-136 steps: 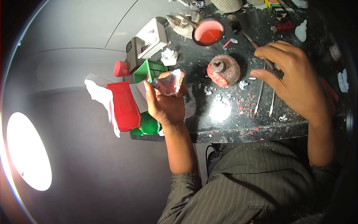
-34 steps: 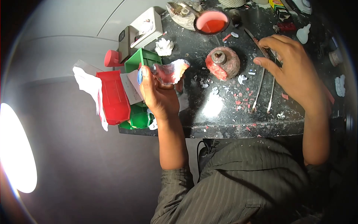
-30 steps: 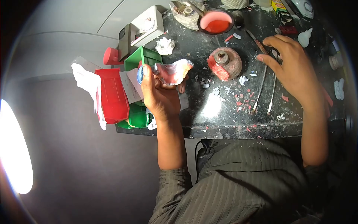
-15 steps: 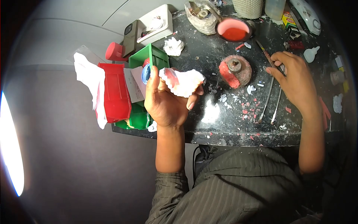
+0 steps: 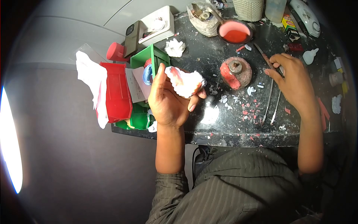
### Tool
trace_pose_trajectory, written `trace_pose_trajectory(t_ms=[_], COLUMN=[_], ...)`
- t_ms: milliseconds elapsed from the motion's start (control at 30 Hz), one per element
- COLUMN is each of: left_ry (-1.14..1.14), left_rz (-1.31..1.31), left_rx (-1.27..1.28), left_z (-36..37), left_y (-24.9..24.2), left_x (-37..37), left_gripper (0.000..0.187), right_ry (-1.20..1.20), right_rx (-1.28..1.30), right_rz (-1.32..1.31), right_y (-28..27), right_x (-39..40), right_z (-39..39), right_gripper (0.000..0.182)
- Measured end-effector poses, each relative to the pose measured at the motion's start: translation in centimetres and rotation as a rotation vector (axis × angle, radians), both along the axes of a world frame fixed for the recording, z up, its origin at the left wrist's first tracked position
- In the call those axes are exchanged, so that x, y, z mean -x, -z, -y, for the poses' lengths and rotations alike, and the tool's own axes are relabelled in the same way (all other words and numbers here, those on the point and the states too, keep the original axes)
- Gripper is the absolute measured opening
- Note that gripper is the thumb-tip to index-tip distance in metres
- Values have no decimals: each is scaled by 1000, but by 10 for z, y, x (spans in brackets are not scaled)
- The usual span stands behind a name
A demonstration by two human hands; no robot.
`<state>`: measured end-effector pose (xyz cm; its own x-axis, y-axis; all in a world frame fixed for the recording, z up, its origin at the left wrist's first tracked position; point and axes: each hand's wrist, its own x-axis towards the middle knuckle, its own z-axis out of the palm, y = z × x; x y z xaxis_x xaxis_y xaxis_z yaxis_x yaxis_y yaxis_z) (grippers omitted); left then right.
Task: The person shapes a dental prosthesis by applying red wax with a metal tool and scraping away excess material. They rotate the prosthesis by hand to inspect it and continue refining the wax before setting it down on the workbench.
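Observation:
A white dental cast with pink wax on it rests in my left hand, palm up, the fingers curled beneath it and the thumb standing up at its left. At the right, my right hand has its thumb and fingers closed round a thin metal wax tool just over the black worktop. A second slim tool lies below that hand. Between the hands stands a round spirit lamp with a metal cap, pink wax stuck to its side. White and pink shavings are scattered in front of it.
A pan of red and pink wax sits at the back beside a plastic-wrapped container. Green and red bins, a phone and a white box are at the left. Pink wax strips lie far right.
The cast has turned slightly in my left hand and shifted a little right. The metal tool has tilted slightly at my right hand. The whole view has shifted a little.

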<state>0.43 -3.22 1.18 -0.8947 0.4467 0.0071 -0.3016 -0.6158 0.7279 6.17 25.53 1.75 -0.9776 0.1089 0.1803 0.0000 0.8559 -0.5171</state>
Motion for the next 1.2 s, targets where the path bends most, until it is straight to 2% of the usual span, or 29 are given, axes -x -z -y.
trace_pose_trajectory(t_ms=[67,100,133,200,300,333,400,467,733,933,1000,1033,1200], left_ry=[7,-85,-83,-176,-60,-13,9,64,69,122,169,214,178], left_rz=[-74,-21,-19,-120,-230,-271,-417,-453,-476,-414,-459,-440,-473], left_rx=[-24,68,66,438,497,540,624,674,664,499,355,374,430], left_z=[0,-6,-9,-14,-12,-14,-18,-19,-21,-19,-19,-13,-20], left_y=[6,-3,-6,-8,-2,-4,-1,1,3,-4,-7,-5,-10], left_x=[3,-2,-3,-4,-6,-7,-10,-11,-14,-16,-17,-14,-19], left_gripper=[47,47,47,52,46,41,37,35,34,25,35,41,37], right_ry=[-4,-2,-2,0,-201,-295,-428,-455,-457,-429,-407,-412,-409], right_rx=[33,31,23,2,209,364,447,507,572,627,751,714,739], right_rz=[2,1,-54,-109,-167,-113,-135,-191,-193,-266,-184,-185,-254], right_y=[0,0,-1,-8,-19,-23,-23,-11,2,1,-2,-4,-3], right_x=[-1,-2,-3,-7,-15,-20,-27,-30,-33,-33,-33,-33,-31], right_z=[0,0,1,3,14,21,34,47,54,57,55,53,54], right_gripper=[23,23,21,20,14,13,23,31,27,23,22,21,21])
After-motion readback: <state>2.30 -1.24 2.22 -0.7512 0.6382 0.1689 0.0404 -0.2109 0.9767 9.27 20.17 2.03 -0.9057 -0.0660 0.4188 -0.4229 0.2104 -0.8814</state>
